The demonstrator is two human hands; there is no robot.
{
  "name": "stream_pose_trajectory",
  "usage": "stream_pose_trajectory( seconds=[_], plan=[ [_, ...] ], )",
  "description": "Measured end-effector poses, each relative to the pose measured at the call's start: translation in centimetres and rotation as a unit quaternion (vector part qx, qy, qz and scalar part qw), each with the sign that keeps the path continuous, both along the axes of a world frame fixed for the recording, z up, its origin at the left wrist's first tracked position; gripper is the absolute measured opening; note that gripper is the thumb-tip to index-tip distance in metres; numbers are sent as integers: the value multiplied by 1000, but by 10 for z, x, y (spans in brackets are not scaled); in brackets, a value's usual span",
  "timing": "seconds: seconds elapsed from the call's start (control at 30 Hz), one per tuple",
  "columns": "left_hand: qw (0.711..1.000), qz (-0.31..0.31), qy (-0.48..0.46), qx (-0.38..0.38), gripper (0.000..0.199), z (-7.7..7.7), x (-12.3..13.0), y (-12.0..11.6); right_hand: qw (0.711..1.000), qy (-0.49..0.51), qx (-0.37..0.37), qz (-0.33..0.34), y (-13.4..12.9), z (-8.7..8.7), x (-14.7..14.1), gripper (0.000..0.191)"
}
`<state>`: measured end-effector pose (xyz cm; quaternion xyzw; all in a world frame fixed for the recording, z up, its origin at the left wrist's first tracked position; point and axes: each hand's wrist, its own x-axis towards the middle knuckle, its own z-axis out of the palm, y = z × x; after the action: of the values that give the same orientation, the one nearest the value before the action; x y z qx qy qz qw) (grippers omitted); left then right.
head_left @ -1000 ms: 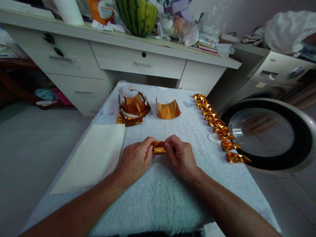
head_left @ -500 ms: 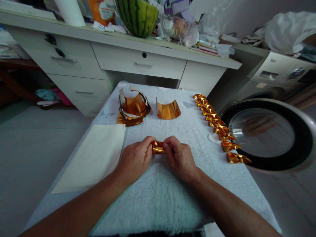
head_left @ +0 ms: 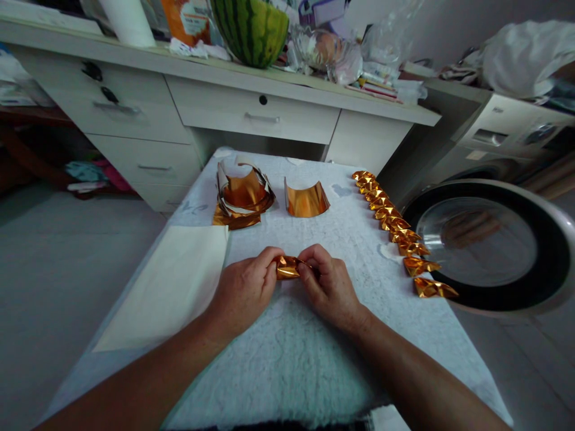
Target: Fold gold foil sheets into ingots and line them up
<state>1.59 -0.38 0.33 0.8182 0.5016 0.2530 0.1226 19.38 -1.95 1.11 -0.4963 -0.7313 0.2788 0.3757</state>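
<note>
A small folded piece of gold foil paper is held between both hands above the cloth-covered table. My left hand pinches its left end. With thumb and fingers, my right hand grips the right end, which is partly hidden by the fingertips. Beyond the hands lies a single curved gold foil sheet. To its left sits a stack of curled gold foil sheets with pale backs. Several folded gold foil pieces form a row along the table's right side.
A pale flat sheet of paper lies on the table's left. Behind stands a white desk with drawers, bearing a cut watermelon and plastic bags. At the right, a washing machine's open round door reaches close to the table's edge.
My right fingers have shifted slightly on the right end of the folded foil, and a bit more of that end shows. My left hand stays nearly still.
</note>
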Motion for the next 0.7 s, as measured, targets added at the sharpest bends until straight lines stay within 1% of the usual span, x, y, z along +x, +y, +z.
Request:
stream_pose_trajectory(
  seconds=[0.1,0.27,0.3,0.33,0.47,0.5,0.6,0.7],
  plan=[
    [1000,0,11,-4,26,-3,0,0,1000,-16,15,12,0,-2,-1,7],
    [1000,-19,9,3,28,-5,1,-3,997,-34,23,-62,2,-7,-1,7],
    [1000,-16,8,5,29,-5,1,-3,997,-35,24,-66,3,-7,-1,7],
    [1000,-9,7,5,30,-5,1,-3,997,-35,26,-59,2,-7,-1,8],
    [1000,16,11,5,34,-3,1,-3,999,-29,33,6,1,-7,0,13],
    [1000,15,10,4,34,-3,1,-3,999,-31,34,5,1,-7,0,13],
    [1000,0,3,-2,33,-3,1,-3,998,-41,40,-25,1,-7,1,13],
    [1000,1,7,-4,34,-5,1,-3,998,-46,47,0,1,-7,1,16]
  ],
)
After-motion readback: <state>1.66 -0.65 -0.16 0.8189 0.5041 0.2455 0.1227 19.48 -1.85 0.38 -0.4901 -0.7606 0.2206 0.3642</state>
